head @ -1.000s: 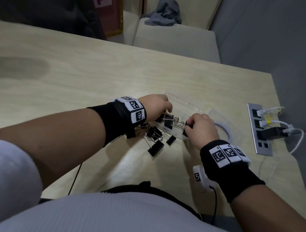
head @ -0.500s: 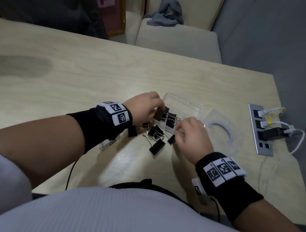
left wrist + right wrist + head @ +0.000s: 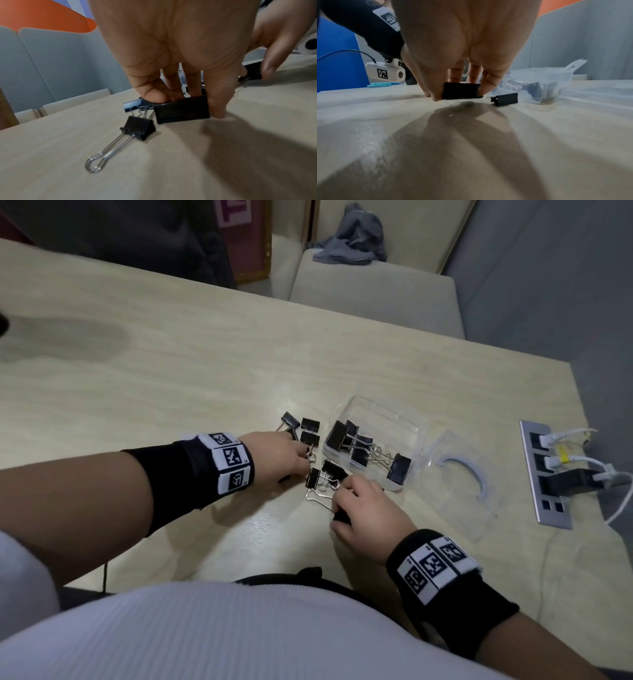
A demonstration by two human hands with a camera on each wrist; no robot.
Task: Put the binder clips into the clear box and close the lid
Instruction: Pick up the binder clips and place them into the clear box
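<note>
Five black clips lie in the clear box; its lid lies open beside it. About six more sit on the table. The left hand pinches one clip. The right hand pinches another clip.

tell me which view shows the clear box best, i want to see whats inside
The head view: it looks down into the open clear box, so the binder clips lying inside show plainly. The right wrist view catches the box side-on, its contents blurred through the wall. The left wrist view shows almost nothing of it, hidden behind the left hand.
</note>
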